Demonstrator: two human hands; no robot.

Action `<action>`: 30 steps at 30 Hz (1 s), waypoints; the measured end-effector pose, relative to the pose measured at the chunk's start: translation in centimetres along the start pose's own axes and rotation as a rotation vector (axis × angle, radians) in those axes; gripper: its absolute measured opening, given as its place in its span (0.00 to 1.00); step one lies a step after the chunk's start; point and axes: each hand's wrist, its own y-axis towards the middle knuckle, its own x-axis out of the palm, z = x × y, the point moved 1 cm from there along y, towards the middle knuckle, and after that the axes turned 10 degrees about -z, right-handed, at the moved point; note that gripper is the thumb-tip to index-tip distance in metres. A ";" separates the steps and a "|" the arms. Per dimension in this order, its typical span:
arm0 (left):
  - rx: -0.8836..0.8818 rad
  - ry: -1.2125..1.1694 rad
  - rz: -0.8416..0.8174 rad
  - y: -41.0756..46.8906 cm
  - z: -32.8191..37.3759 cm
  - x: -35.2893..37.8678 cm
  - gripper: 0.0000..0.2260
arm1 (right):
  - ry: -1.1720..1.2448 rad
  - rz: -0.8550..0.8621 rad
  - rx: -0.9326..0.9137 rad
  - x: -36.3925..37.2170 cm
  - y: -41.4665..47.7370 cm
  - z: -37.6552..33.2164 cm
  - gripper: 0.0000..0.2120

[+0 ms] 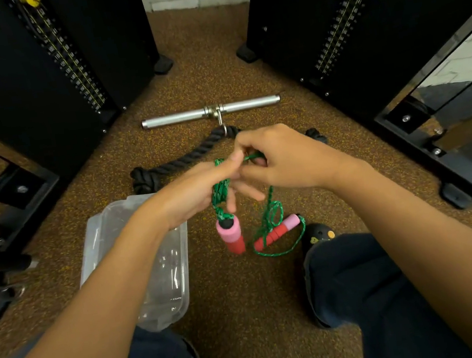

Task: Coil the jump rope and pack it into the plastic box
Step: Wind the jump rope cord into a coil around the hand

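A green jump rope (220, 191) with red and pink handles is partly coiled around my left hand (197, 193), which is held above the floor. One handle (231, 236) hangs below that hand. My right hand (281, 159) pinches a strand of the rope just past my left fingertips. The other handle (276, 232) lies on the floor among loose rope loops (277, 218). A clear plastic box (153, 268) sits open on the floor under my left forearm.
A black thick rope attachment (177, 163) and a metal bar handle (211, 111) lie ahead on the speckled floor. Black weight-stack machines (44, 69) stand to the left and right (358, 22). My knees and a black shoe (319, 232) are near the bottom.
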 end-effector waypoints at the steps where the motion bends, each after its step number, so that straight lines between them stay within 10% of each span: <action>1: 0.010 0.004 -0.004 -0.1 0.0 -0.1 0.21 | 0.026 0.017 0.004 0.0 0.0 0.2 0.04; 15: 0.539 -0.965 -0.185 -0.1 -0.3 -1.6 0.21 | 0.107 -0.224 0.196 3.2 0.8 0.2 0.14; 22: 0.450 -0.733 0.369 0.5 0.2 -1.9 0.18 | 0.027 -0.304 0.130 4.0 0.7 -0.8 0.06; 30: 0.241 -0.350 0.566 1.5 -1.3 -1.0 0.16 | 0.047 -0.002 -0.051 2.6 0.8 -1.5 0.10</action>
